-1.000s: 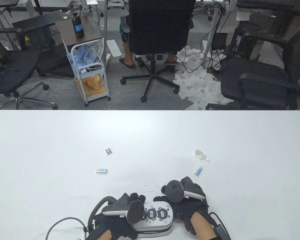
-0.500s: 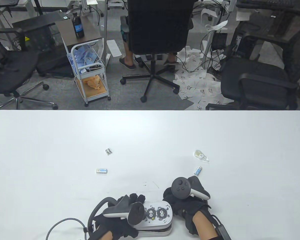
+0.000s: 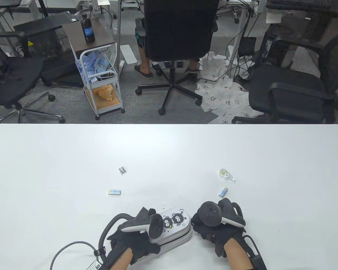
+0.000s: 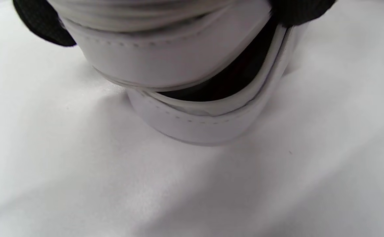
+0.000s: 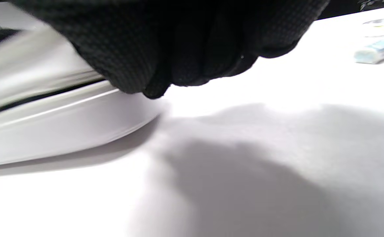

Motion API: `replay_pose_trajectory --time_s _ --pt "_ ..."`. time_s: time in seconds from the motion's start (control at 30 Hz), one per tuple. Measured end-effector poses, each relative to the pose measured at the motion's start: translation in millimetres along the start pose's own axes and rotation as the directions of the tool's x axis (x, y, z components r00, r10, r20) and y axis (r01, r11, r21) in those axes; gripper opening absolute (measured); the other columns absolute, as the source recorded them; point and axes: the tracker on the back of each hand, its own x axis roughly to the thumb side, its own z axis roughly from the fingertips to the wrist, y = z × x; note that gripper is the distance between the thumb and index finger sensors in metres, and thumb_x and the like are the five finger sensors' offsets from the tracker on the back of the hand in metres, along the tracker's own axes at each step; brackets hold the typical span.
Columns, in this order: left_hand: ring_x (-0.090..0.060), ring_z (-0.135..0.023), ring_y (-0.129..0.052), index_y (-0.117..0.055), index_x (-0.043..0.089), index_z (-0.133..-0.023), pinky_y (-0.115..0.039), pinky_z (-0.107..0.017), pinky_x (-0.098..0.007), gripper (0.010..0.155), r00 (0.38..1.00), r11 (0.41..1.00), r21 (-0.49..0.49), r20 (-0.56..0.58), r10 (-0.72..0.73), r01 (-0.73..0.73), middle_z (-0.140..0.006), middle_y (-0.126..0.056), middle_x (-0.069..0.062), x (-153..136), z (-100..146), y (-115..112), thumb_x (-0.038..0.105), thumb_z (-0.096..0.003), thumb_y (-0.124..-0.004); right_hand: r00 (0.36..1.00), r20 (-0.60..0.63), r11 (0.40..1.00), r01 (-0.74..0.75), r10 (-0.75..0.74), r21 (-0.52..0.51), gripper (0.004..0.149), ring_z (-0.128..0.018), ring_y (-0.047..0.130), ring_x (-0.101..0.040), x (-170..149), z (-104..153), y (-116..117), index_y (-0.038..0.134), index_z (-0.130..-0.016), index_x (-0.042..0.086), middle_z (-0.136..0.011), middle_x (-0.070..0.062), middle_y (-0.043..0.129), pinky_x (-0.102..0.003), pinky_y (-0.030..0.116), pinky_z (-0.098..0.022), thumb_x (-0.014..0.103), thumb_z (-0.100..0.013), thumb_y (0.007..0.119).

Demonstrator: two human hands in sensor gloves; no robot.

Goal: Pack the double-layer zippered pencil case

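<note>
The left hand [image 3: 135, 239] gripped the case [image 3: 176, 225] from above, near the desk's [image 3: 169, 152] front edge; the right hand [image 3: 217, 227] pressed curled fingers [image 5: 179, 49] against its end. The case seemed light and half-stiff (one layer gaped open), best held by its sides.

No wording can be read anywhere; the blue label on the bottle [image 3: 87, 29], the erasers' sleeves and the brush-marked sheets on the floor [image 3: 224, 101] are too small to make out.
</note>
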Motion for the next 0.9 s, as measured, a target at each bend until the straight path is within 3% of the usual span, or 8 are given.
replay_pose_trajectory --time_s 0.13,0.33,0.4,0.53,0.63,0.7,0.8,0.9 --pt "-0.062 -0.097 -0.059 0.017 -0.005 -0.106 -0.075 -0.058 -0.077 0.114 0.992 0.992 0.010 0.010 0.129 -0.129 -0.112 -0.017 -0.044 -6.3 -6.5 8.3 0.067 -0.0610 -0.060 0.992 0.030 0.989 -0.118 0.121 -0.092 0.035 -0.064 0.083 -0.029 27.9 0.9 -1.6 0.088 -0.075 0.016 -0.073 -0.005 0.088 -0.037 0.075 -0.050 0.039 -0.050 0.083" --pt "-0.068 -0.093 -0.058 0.023 -0.001 -0.103 -0.072 -0.060 -0.074 0.104 0.987 0.990 0.036 0.093 0.134 -0.138 -0.110 0.000 -0.045 5.5 4.3 10.5 0.066 -0.0611 -0.044 0.995 0.103 1.000 -0.002 0.001 0.008 0.035 -0.066 0.082 -0.031 59.2 -13.9 24.1 0.088 -0.076 0.015 -0.076 -0.007 0.087 -0.038 0.074 -0.051 0.038 -0.050 0.084" --pt "-0.068 -0.091 -0.065 0.020 0.012 -0.107 -0.070 -0.066 -0.068 0.085 0.977 0.981 0.092 0.144 0.159 -0.173 -0.113 0.000 -0.040 7.5 17.8 12.0 0.053 -0.0642 -0.041 0.996 0.076 0.997 -0.054 0.049 0.056 0.033 -0.069 0.084 -0.027 45.2 -15.8 28.2 0.084 -0.080 0.025 -0.085 -0.003 0.084 -0.033 0.077 -0.049 0.040 -0.050 0.081" --pt "-0.042 -0.086 -0.086 -0.015 0.028 -0.116 -0.078 -0.065 -0.057 0.068 0.990 0.980 0.177 0.122 0.071 -0.092 -0.120 -0.032 -0.027 -0.5 26.2 20.2 0.017 -0.0650 -0.060 0.999 0.027 0.996 0.044 -0.046 0.082 0.033 -0.071 0.088 -0.029 31.7 -16.5 29.3 0.082 -0.081 0.022 -0.096 -0.012 0.080 -0.033 0.080 -0.044 0.034 -0.051 0.081" --pt "-0.050 -0.104 -0.062 -0.014 0.043 -0.110 -0.060 -0.073 -0.071 0.082 0.975 0.953 0.212 0.006 -0.224 0.218 -0.122 -0.013 -0.014 0.6 15.9 20.3 0.013 -0.0615 -0.073 0.999 0.034 0.996 0.028 -0.031 0.083 0.035 -0.077 0.087 -0.028 31.6 -17.8 28.2 0.081 -0.082 0.023 -0.099 -0.012 0.080 -0.036 0.079 -0.051 0.035 -0.050 0.080" --pt "-0.053 -0.108 -0.036 0.009 0.041 -0.102 -0.049 -0.075 -0.073 0.108 0.842 0.818 0.217 -0.045 -0.537 0.533 -0.111 0.013 -0.020 14.4 2.5 14.0 0.028 -0.0551 -0.088 0.990 0.047 0.989 0.125 -0.129 0.083 0.036 -0.084 0.082 -0.031 29.3 -18.8 30.9 0.080 -0.083 0.025 -0.104 -0.014 0.074 -0.045 0.074 -0.060 0.035 -0.049 0.079" --pt "-0.056 -0.106 -0.031 0.017 0.033 -0.098 -0.049 -0.074 -0.073 0.125 0.675 0.637 0.303 -0.032 -0.737 0.709 -0.106 0.015 -0.027 30.0 -5.2 11.1 0.045 -0.0440 -0.094 0.983 0.048 0.982 0.172 -0.176 0.083 0.036 -0.086 0.080 -0.031 27.0 -19.3 31.6 0.081 -0.081 0.021 -0.106 -0.015 0.072 -0.051 0.069 -0.065 0.033 -0.048 0.081" --pt "-0.056 -0.107 -0.026 0.015 0.031 -0.102 -0.048 -0.074 -0.075 0.130 0.711 0.684 0.293 0.022 -0.703 0.668 -0.106 0.015 -0.029 31.8 -8.8 16.4 0.053 -0.0388 -0.096 0.975 0.043 0.974 0.215 -0.219 0.074 0.036 -0.089 0.080 -0.031 23.1 -19.9 30.8 0.084 -0.080 0.020 -0.107 -0.013 0.072 -0.050 0.070 -0.067 0.032 -0.046 0.082"
